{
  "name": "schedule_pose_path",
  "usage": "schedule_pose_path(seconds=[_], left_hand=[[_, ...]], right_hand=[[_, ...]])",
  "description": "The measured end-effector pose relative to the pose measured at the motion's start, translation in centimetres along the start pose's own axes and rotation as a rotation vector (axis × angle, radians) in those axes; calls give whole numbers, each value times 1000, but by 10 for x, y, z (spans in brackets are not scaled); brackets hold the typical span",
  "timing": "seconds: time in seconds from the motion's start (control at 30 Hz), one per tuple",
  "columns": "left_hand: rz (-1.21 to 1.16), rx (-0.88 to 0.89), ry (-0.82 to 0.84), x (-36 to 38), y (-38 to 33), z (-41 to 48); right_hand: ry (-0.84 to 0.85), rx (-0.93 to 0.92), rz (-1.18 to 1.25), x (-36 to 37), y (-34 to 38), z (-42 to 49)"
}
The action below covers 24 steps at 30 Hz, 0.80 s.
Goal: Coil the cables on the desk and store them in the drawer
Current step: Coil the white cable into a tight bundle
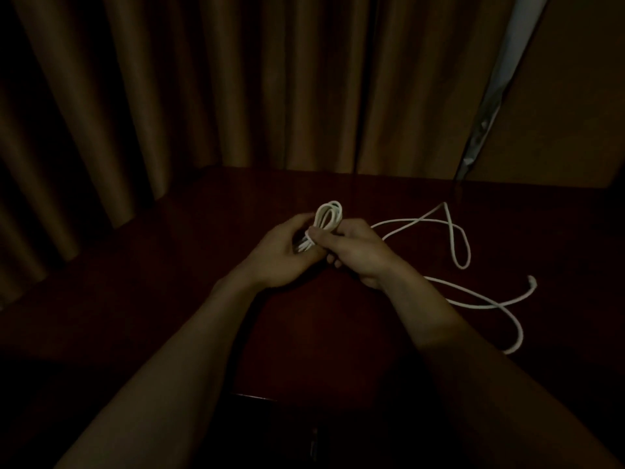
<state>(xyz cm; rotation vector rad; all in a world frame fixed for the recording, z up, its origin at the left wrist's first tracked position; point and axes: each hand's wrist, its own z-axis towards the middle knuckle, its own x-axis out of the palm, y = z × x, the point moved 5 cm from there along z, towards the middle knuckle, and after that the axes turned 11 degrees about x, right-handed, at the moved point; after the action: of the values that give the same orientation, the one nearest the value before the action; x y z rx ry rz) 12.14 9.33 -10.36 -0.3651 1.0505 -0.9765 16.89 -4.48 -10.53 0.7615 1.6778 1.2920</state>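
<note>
A small bundle of coiled white cable (327, 216) sticks up between my two hands over the middle of the dark wooden desk (203, 265). My left hand (282, 255) cups the lower part of the coil with curled fingers. My right hand (351, 252) pinches the coil's middle with thumb and fingers. A second white cable (455, 231) lies loose on the desk to the right, in wide loops, with one end (531, 282) near the right side. The drawer is not clearly visible.
Brown curtains (203, 96) hang close behind the desk along its back and left edges. A bright gap (500, 79) shows at the upper right. The desk's front edge (257, 397) is just below my forearms. The room is very dim.
</note>
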Motion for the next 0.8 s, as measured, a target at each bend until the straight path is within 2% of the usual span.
schedule_pose_path(seconds=[0.07, 0.2, 0.4, 0.53, 0.67, 0.73, 0.8], left_hand=[[-62, 24, 56, 3, -6, -1], [-83, 62, 24, 0, -10, -2], [92, 53, -40, -3, -6, 0], [137, 18, -105, -6, -5, -1], [182, -18, -164, -10, -3, -3], [192, -45, -172, -11, -3, -3], [180, -46, -187, -11, -6, -4]], right_hand=[[3, 29, 18, -4, -2, 3], [5, 31, 59, -3, -5, 4], [-90, 29, 22, -5, -5, 4], [-328, -67, -331, -7, 4, 0], [-443, -39, -647, -7, 6, -2], [-394, -29, -650, -6, 7, -4], [-270, -56, -514, -3, 9, -7]])
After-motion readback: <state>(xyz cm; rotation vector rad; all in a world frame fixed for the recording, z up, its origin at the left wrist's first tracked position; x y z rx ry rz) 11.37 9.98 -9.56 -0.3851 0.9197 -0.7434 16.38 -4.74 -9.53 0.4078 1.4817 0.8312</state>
